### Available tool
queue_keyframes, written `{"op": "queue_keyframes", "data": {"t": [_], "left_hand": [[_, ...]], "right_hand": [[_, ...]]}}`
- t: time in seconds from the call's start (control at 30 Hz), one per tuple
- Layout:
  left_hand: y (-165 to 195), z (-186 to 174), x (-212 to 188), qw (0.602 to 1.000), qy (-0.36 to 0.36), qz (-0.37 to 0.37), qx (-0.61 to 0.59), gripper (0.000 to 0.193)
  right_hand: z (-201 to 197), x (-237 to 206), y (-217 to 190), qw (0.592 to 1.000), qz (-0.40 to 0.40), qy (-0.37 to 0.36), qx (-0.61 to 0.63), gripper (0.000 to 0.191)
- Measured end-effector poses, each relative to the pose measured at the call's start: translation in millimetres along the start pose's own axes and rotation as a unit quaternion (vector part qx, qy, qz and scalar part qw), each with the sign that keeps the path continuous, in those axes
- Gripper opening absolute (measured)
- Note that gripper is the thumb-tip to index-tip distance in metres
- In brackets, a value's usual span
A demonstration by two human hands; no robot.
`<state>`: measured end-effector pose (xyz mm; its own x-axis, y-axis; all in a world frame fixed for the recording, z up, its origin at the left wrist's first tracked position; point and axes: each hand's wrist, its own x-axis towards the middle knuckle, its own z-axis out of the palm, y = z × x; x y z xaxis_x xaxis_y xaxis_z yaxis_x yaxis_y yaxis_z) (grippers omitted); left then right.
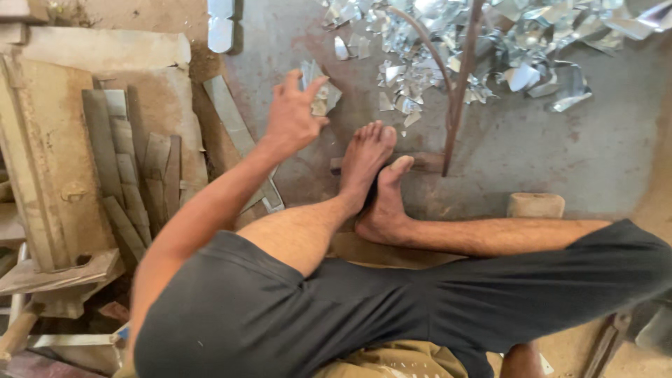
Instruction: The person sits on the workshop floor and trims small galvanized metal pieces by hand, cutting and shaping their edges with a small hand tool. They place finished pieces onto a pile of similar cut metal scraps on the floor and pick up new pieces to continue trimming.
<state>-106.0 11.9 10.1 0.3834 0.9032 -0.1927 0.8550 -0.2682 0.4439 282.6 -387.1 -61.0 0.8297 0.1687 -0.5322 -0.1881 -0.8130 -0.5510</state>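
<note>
Seated on the workshop floor (560, 154), we reach out with our left hand (292, 112), its fingers (316, 87) spread loosely around a small bright metal offcut (323, 96) held at the fingertips, just above the concrete and a little short of the scrap heap (504, 49). The offcut sits in a light pinch, not a fist, likely because its cut edges look sharp. Our right hand is out of view, so we cannot tell its state. Our bare feet (378, 175) are crossed ahead of us, touching a thin bent rod (458, 91) that leans across the shiny trimmings. To our left, dull grey metal strips (129, 168) lie stacked side by side on a worn slab (161, 105), within easy reach of the arm.
</note>
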Motion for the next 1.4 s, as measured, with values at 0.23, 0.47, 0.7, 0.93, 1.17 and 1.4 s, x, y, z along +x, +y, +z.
{"op": "queue_keyframes", "data": {"t": [0.23,0.47,0.7,0.93,1.17,1.4], "left_hand": [[25,69,39,0.991,0.043,-0.095,0.079,0.065],[10,59,46,0.991,0.100,-0.085,-0.031,0.042],[12,47,47,0.992,0.085,-0.085,-0.039,0.059],[-17,40,34,0.940,0.186,-0.169,-0.231,0.077],[-39,47,25,0.906,0.175,-0.209,-0.323,0.022],[-32,44,18,0.928,0.173,-0.183,-0.276,0.038]], "right_hand": [[-32,21,-11,0.997,-0.037,0.063,-0.030,0.017],[-100,49,-65,0.929,-0.342,0.139,0.034,0.022],[13,-16,-153,0.825,-0.561,-0.052,0.036,0.007],[135,-111,-209,0.812,-0.443,-0.376,0.061,0.022],[176,-122,-213,0.819,-0.345,-0.455,0.060,0.022],[218,-125,-211,0.814,-0.288,-0.494,0.098,0.025]]}}
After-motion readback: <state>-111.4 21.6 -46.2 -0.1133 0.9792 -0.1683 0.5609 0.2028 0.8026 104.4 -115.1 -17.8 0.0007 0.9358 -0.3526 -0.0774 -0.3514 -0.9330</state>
